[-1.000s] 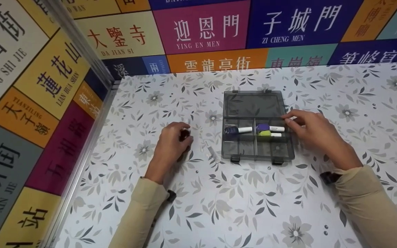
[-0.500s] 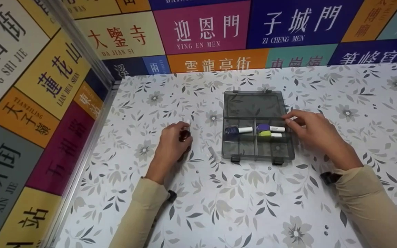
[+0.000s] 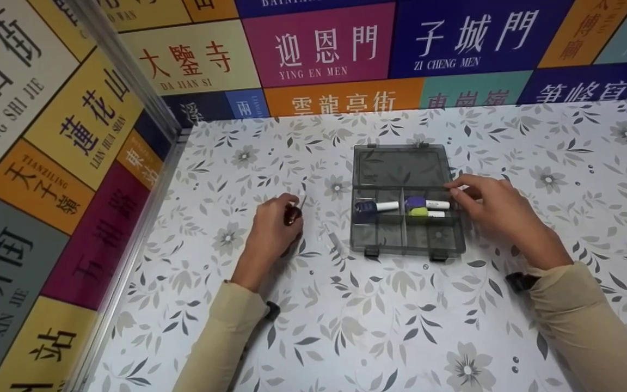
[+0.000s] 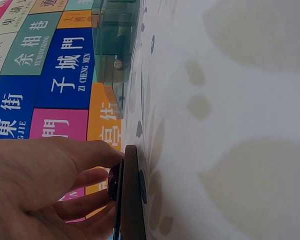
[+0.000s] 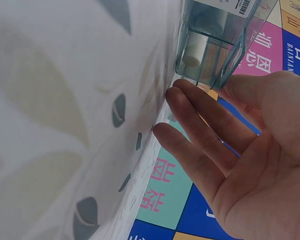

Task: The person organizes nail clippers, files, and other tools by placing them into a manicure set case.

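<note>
My left hand point(image 3: 272, 226) is on the left side of the table, its fingers around a dark red nail polish bottle point(image 3: 292, 214) whose white cap shows beyond the fingertips. In the left wrist view only a dark sliver of that bottle point(image 4: 113, 184) is visible. A grey see-through compartment box point(image 3: 389, 237) lies with its lid folded back. Dark blue point(image 3: 367, 207), purple point(image 3: 415, 202) and yellow-green point(image 3: 418, 211) nail polish bottles with white caps lie in its upper compartments. My right hand point(image 3: 496, 207) pinches the box's right edge near the hinge, with thumb and index finger together.
A small clear plastic piece point(image 3: 336, 242) lies on the table between the left hand and the box. The table has a floral cover point(image 3: 379, 326). Panels with colourful street signs point(image 3: 324, 49) stand along its back and left side.
The red nail polish bottle has turned slightly in my left fingers, so more of its body and white cap shows. My right hand and the box have stayed put.
</note>
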The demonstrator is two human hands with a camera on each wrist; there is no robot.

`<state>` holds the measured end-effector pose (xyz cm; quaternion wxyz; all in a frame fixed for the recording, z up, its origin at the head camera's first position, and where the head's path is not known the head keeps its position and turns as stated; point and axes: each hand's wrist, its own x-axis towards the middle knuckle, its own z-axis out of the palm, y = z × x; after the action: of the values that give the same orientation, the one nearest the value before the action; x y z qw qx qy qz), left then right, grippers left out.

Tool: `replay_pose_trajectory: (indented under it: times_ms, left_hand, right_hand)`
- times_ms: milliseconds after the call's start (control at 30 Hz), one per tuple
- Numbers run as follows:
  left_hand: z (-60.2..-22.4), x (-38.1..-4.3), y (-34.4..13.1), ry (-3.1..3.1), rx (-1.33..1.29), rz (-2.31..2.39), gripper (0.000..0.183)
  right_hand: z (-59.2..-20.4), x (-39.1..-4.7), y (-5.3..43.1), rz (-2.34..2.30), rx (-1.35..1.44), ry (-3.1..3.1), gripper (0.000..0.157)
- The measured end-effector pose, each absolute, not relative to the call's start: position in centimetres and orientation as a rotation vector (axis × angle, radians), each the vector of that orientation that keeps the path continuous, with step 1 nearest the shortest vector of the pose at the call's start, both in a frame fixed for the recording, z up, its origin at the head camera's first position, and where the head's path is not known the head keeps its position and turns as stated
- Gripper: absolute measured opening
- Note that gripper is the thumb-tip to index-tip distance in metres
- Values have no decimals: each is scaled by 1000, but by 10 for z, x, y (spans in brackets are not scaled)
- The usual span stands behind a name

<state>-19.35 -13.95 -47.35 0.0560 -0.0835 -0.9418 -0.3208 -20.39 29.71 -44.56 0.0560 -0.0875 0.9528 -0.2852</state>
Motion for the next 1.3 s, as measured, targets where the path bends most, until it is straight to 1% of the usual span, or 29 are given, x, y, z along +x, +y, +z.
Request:
replay_pose_trajectory:
  times_ms: [367,833,1300]
  left_hand:
    - [-470,-193,-133,-2795,-323,-980,42]
    - [-468,-190,-119,-2675,-541,-987,32]
    - [-461,-186,-101,-2659,-667,-956,36]
  right_hand:
    - [-446,-206,297,-857,-273,2888,38]
    - [-444,-204,297,-856,-244,2879,40]
    - [-447,-205,296,-844,-253,2891,40]
